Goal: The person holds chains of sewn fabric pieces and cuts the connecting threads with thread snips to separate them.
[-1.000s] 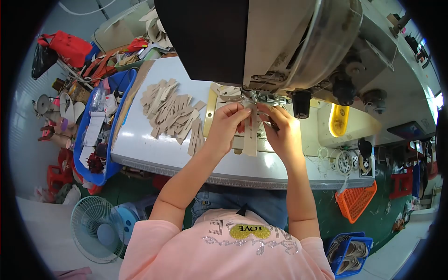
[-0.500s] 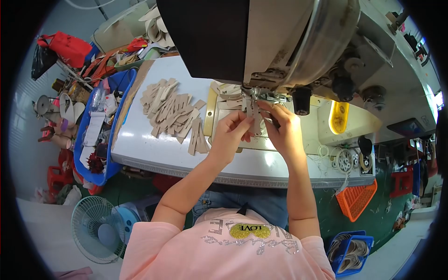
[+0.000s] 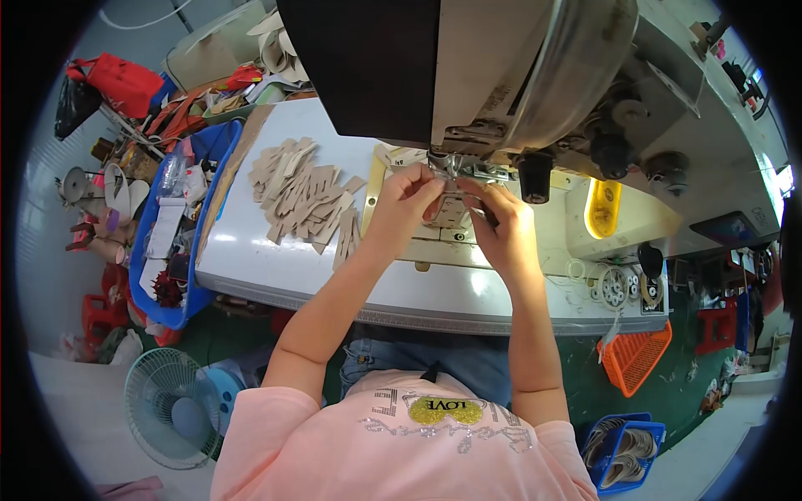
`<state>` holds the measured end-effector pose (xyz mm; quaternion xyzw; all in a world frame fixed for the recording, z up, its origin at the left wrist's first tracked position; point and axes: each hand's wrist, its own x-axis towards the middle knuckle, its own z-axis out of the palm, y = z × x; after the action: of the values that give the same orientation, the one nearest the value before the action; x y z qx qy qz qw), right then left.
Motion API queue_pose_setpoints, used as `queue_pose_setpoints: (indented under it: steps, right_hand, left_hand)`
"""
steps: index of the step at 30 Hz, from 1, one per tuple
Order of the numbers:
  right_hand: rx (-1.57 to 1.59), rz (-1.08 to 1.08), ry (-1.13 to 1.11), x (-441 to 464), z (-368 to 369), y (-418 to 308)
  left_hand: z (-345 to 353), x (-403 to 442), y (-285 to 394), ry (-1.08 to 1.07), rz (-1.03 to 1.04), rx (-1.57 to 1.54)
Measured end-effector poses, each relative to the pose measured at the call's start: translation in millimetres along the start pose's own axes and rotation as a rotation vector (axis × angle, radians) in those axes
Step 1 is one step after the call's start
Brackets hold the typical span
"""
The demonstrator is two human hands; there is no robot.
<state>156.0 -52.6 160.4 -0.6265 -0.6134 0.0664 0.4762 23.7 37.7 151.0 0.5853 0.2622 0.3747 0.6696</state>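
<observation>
My left hand [image 3: 408, 207] is closed, thumb and fingers pinched together just left of the presser foot [image 3: 443, 164] of a sewing machine [image 3: 510, 75]. Whatever it pinches is hidden behind the fingers. On the other side of the foot, my right hand [image 3: 505, 224] has its fingers curled in, the tips close to the needle area; I cannot make out what they hold. Between the hands shows a metal needle plate [image 3: 452, 215]. To the left, a pile of flat beige strips [image 3: 305, 194] lies on the white table [image 3: 251, 250].
A blue bin [image 3: 196, 280] full of odds and ends stands against the table's left side. A yellow-rimmed recess [image 3: 603, 209] and white bobbin parts [image 3: 615, 286] are at the right. Below are an orange basket [image 3: 635, 359], a blue basket [image 3: 622, 442] and a fan [image 3: 171, 409].
My left hand has moved up and away from me, closer to the presser foot. The beige strip that showed between my hands is out of sight, uncovering the metal plate. My right hand barely moved.
</observation>
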Motion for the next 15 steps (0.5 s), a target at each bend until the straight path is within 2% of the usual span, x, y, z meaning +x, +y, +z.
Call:
queue_pose_setpoints:
  steps: [4,10,13,15]
  right_hand:
    - [-0.045,-0.062,0.041,0,2,0]
    - [0.081,-0.077,0.135,-12,16,4]
    - [0.082,0.044,0.184,-46,42,15]
    - [0.155,0.176,0.122,-76,65,28]
  left_hand:
    - [-4,15,5,-0.043,0.008,-0.022]
    - [-11,6,-7,0.017,-0.035,-0.004]
    - [-36,-6,-38,0.11,-0.085,0.178]
    - [-68,-9,-75,0.246,-0.02,0.433]
